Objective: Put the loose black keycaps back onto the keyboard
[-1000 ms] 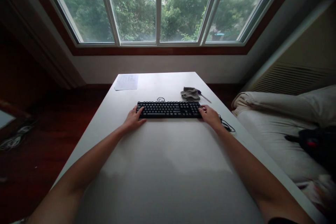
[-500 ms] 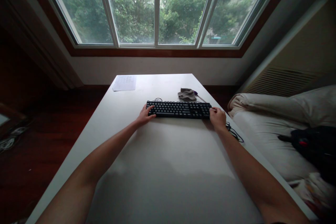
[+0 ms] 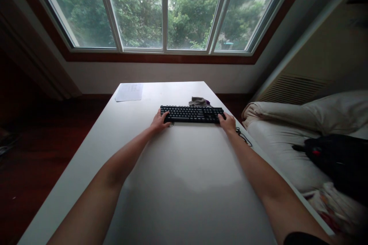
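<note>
Head view looks down a long white worktop [image 3: 184, 183] toward a window. A black keyboard [image 3: 192, 114] lies crosswise in the far half, nearer the right edge than the left. The left hand [image 3: 160, 121] grips its left end, thumb on the keys and fingers curled about the edge. The right hand [image 3: 227, 122] closes on its right end in the same way. A grey cloth [image 3: 198, 102] lies just behind the keyboard, touching or nearly so. A black cable [image 3: 243, 136] trails near the right edge beside the right wrist. A sheet of paper [image 3: 129, 92] lies at the far left corner, well apart. The near stretch between the forearms is bare, as is the strip along the left edge. A bed [image 3: 287, 141] sits close to the right edge.
</note>
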Motion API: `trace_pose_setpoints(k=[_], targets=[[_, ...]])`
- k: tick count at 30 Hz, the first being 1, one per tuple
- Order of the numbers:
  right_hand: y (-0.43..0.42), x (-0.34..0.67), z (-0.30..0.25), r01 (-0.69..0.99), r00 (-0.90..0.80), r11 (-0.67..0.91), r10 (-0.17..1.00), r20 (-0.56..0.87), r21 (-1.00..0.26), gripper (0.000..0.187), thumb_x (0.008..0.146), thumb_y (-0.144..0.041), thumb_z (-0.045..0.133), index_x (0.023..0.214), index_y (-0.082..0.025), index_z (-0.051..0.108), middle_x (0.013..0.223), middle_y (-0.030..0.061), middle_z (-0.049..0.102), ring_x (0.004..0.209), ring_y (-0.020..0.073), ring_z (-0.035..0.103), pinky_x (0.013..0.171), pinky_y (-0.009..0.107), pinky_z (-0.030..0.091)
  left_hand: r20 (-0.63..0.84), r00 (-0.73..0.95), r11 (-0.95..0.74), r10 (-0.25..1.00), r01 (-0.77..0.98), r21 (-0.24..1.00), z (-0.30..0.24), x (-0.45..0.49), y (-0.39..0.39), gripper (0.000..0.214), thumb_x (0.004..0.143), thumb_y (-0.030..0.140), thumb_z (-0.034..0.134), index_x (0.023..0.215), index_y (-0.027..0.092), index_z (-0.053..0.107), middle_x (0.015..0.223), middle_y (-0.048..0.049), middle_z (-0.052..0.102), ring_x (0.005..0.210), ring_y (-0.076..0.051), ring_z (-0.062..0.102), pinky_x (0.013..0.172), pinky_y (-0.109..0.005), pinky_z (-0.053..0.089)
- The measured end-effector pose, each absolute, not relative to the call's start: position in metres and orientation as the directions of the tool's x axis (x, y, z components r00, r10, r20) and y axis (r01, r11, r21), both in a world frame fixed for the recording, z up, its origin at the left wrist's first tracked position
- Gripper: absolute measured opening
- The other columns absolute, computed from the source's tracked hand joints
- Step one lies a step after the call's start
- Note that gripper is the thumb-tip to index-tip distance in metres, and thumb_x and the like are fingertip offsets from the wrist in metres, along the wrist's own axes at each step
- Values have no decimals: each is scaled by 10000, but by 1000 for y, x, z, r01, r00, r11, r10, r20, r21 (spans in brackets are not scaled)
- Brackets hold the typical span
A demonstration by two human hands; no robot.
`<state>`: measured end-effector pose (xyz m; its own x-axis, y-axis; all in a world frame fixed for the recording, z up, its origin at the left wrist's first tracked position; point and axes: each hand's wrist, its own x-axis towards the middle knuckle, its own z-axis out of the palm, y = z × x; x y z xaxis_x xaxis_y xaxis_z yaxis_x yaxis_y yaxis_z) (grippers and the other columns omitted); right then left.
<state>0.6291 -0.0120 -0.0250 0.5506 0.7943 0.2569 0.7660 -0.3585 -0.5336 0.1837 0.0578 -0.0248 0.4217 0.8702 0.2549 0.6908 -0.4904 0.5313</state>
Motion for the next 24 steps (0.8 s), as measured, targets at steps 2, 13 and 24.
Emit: trace_pose_setpoints(k=[2, 13, 24], targets=[[-11, 627, -31, 801, 502, -319, 819, 279, -506, 726, 941, -528, 466, 1507, -76, 519, 1380, 169, 443, 1286, 219, 398, 1205, 345, 295, 254, 426, -495, 868, 715, 494, -25, 184, 61, 751, 824, 356, 760, 1512, 240, 482, 1682, -148, 107, 1484, -431, 305, 1216, -548, 283], [-30, 522, -6, 985, 67, 18, 871, 487, -169, 528, 1002, -416, 442, 1427, -141, 592, 1533, 108, 273, 1435, 267, 223, 1263, 456, 162, 364, 282, -437, 888, 766, 472, -24, 187, 59, 564, 948, 324, 566, 1500, 239, 488, 1657, -120, 269, 1445, -379, 387, 1204, -537, 303], [1, 441, -11, 969, -185, 230, 917, 354, -90, 576, 1013, -437, 495, 1547, -221, 482, 1593, 62, 174, 1505, 268, 130, 1263, 492, 158, 364, 219, -395, 906, 746, 536, -24, 169, 45, 506, 958, 348, 542, 1434, 178, 512, 1411, -143, 559, 1321, -280, 518, 1165, -435, 384]])
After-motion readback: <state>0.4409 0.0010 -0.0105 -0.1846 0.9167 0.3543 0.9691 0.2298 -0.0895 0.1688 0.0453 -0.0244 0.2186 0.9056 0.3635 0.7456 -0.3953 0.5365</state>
